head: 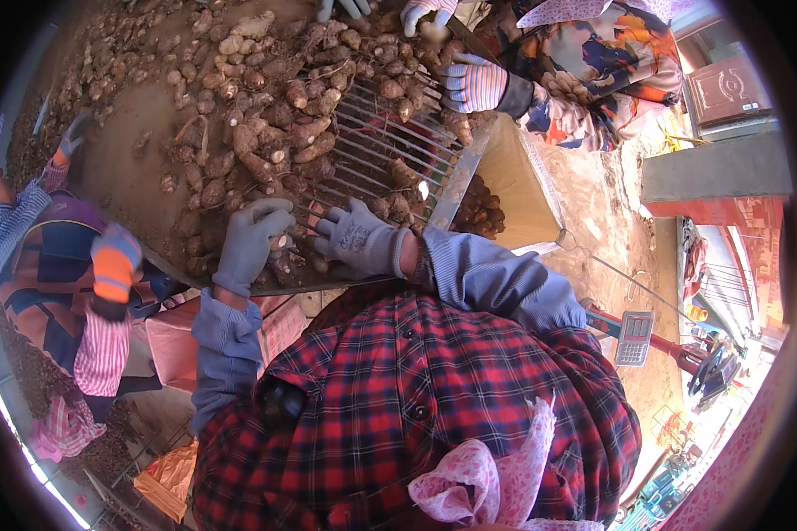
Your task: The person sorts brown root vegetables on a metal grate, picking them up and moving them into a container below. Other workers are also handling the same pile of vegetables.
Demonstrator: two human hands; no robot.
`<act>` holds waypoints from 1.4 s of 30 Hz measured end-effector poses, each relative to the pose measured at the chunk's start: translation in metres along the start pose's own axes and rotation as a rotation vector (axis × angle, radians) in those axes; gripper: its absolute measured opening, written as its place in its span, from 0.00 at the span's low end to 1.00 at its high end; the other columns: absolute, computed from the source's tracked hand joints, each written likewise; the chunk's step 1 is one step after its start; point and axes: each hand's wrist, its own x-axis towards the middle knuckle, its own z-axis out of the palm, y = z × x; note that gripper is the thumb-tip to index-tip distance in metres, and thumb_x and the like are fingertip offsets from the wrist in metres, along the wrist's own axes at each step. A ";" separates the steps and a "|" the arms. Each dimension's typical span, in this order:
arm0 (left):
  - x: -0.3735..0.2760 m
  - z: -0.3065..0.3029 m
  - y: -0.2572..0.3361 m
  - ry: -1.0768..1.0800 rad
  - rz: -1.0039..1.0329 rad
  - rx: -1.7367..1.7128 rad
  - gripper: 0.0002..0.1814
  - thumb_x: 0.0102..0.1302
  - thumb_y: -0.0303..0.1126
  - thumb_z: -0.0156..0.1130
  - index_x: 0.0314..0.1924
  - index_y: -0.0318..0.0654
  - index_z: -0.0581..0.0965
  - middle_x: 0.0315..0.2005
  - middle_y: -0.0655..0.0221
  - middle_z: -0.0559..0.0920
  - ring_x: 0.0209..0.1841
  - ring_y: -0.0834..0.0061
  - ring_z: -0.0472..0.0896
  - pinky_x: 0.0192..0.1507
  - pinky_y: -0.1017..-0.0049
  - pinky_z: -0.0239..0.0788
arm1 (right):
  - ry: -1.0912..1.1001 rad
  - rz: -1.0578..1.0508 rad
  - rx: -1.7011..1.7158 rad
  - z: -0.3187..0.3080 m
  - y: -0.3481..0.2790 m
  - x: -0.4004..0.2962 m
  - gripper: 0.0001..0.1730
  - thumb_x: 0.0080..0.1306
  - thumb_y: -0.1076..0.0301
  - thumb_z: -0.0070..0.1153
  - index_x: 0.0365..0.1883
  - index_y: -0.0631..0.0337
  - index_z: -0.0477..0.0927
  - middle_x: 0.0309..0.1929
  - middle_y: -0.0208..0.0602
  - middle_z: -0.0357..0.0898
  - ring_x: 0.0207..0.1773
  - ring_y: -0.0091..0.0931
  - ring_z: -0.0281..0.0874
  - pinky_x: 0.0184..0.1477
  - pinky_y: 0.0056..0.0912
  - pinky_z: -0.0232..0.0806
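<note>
My left hand (252, 242), in a grey work glove, is at the near edge of the sorting table, its fingers curled at a small root tuber (280, 241); whether it grips the tuber is unclear. My right hand (358, 239), gloved alike, reaches palm down over the near end of a metal bar grate (378, 143), beside more tubers; its fingertips are partly hidden among them. Soil-covered taro-like tubers (259, 146) are heaped left of the grate and on it. One with a pale cut end (408, 178) lies on the bars, right of my hands.
Co-workers' gloved hands (478, 83) work at the far side, and another co-worker's orange-cuffed glove (116, 259) is at left. An open sack (525, 166) with tubers inside hangs by the grate's right end. A digital scale display (634, 338) stands at right, a pink box (176, 342) below the table.
</note>
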 end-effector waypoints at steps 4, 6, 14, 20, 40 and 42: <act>-0.003 -0.012 -0.011 0.075 0.025 0.030 0.16 0.73 0.26 0.65 0.57 0.26 0.84 0.45 0.65 0.88 0.42 0.76 0.86 0.43 0.76 0.80 | -0.141 0.039 -0.138 -0.025 0.027 -0.047 0.18 0.66 0.45 0.63 0.50 0.39 0.88 0.52 0.28 0.81 0.59 0.34 0.74 0.64 0.60 0.60; 0.007 -0.032 -0.021 0.124 0.139 0.098 0.17 0.73 0.26 0.65 0.59 0.27 0.84 0.45 0.65 0.87 0.40 0.76 0.86 0.43 0.76 0.80 | -0.054 0.131 -0.102 -0.020 0.051 -0.083 0.16 0.65 0.47 0.64 0.49 0.36 0.89 0.52 0.27 0.80 0.59 0.33 0.73 0.64 0.58 0.59; 0.123 -0.088 0.022 0.494 0.368 0.846 0.26 0.70 0.38 0.66 0.65 0.34 0.83 0.59 0.55 0.87 0.62 0.61 0.85 0.63 0.65 0.77 | 0.064 0.553 -0.160 -0.044 0.116 -0.187 0.23 0.60 0.56 0.71 0.55 0.40 0.88 0.58 0.34 0.83 0.61 0.40 0.79 0.65 0.55 0.67; 0.188 -0.063 0.074 0.093 -0.008 0.591 0.33 0.70 0.40 0.66 0.72 0.34 0.79 0.63 0.56 0.85 0.66 0.60 0.82 0.65 0.65 0.74 | 0.298 0.568 0.484 -0.058 0.113 -0.126 0.33 0.68 0.56 0.70 0.69 0.54 0.79 0.61 0.50 0.83 0.67 0.51 0.79 0.67 0.47 0.73; -0.025 -0.018 -0.033 0.153 0.450 0.677 0.10 0.69 0.31 0.67 0.47 0.38 0.89 0.44 0.56 0.90 0.48 0.57 0.91 0.50 0.64 0.82 | 0.529 0.486 0.188 -0.011 0.101 -0.116 0.25 0.74 0.60 0.65 0.67 0.55 0.81 0.64 0.47 0.83 0.65 0.48 0.80 0.66 0.51 0.74; -0.026 -0.024 -0.031 0.177 0.394 0.625 0.10 0.70 0.31 0.67 0.47 0.37 0.89 0.41 0.55 0.91 0.44 0.58 0.92 0.48 0.65 0.82 | 0.511 0.366 0.257 -0.013 0.099 -0.131 0.21 0.74 0.64 0.64 0.64 0.55 0.83 0.59 0.47 0.85 0.60 0.47 0.82 0.63 0.50 0.75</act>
